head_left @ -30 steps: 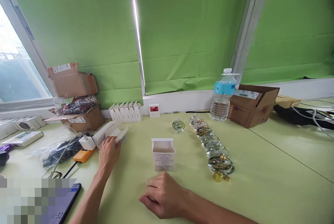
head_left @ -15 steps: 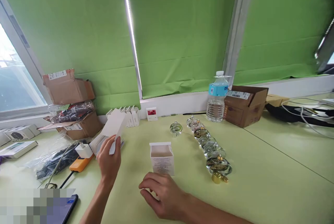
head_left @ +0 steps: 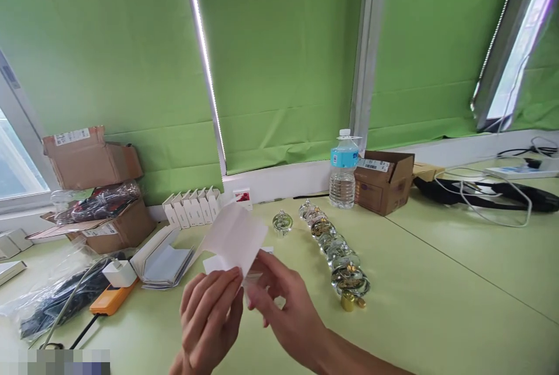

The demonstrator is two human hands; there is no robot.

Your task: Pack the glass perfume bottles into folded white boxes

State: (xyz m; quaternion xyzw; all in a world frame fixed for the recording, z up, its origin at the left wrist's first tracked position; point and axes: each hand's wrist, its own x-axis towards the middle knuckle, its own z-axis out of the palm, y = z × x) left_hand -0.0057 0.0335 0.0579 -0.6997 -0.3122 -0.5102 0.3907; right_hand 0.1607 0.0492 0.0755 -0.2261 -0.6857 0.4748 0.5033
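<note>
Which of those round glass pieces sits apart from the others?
The single glass piece left of the row's far end; the others form one close line.

Plain white card (head_left: 236,235) — solid green blinds (head_left: 283,66)

left grip (head_left: 212,314): bare | right grip (head_left: 290,299), forearm (head_left: 351,354): bare | left wrist (head_left: 180,362): seemingly bare

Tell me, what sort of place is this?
Probably a small packing workspace: on a pale green table are a row of slim white cardboard boxes and a line of round, clear, glass-like objects, while the left hand holds a folded, white, paper-like sheet.
</note>
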